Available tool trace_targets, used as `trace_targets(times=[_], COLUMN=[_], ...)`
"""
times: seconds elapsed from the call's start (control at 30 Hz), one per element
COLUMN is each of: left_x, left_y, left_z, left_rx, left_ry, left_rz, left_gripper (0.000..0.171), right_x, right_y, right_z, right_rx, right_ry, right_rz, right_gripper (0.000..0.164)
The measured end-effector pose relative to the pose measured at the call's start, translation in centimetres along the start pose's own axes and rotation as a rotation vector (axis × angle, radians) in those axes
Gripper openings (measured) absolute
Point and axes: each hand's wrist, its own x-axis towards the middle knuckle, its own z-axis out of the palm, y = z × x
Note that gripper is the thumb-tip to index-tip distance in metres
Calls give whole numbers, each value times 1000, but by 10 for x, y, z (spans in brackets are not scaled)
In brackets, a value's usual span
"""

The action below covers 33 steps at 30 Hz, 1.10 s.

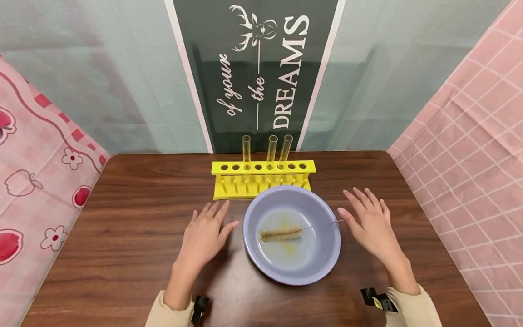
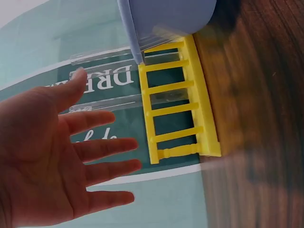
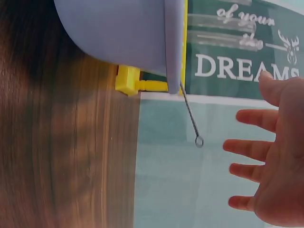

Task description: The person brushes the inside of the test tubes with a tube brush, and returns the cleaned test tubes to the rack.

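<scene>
My left hand [image 1: 203, 238] is held just left of a lavender basin [image 1: 332, 240], fingers spread and nothing in them. On the basin's other side my right hand [image 1: 372, 229] is likewise spread and holds nothing. Shallow water with a yellowish tint fills the basin's bottom. In it lies a test tube brush [image 1: 281, 234] with tan bristles. The brush's thin wire handle leans over the right rim, and its looped end [image 3: 199, 141] sticks out near my right fingers in the right wrist view.
Behind the basin stands a yellow test tube rack [image 1: 263, 167]. Three clear glass tubes stand in it: a left tube [image 1: 246, 150], a middle tube [image 1: 272, 150] and a right tube [image 1: 286, 150]. The dark wooden table [image 1: 135, 236] ends at a printed cloth backdrop [image 1: 135, 91].
</scene>
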Motion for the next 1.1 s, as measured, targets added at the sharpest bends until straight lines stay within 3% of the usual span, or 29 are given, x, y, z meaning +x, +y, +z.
trace_targets(times=[0.17,0.3,0.6,0.83,1.1], left_x=[6,14,22,23,22], left_y=[-2,-3,2,4,6], left_z=[6,12,28,34,38], left_rx=[-61,-135,-346,-481,-555], left_ry=[53,30,-100,-170,-149], left_rz=[-1,-30,-62,-70,-87], left_gripper=[44,34,19,16,23], right_x=[1,3,-3,-4,-7], right_y=[11,22,38,43,46], right_z=[-6,-8,-3,5,10], right_rx=[72,120,232,439,561], right_ry=[17,-5,-264,-298,-320], right_rz=[92,157,383,370,327], right_gripper=[44,39,47,39,32])
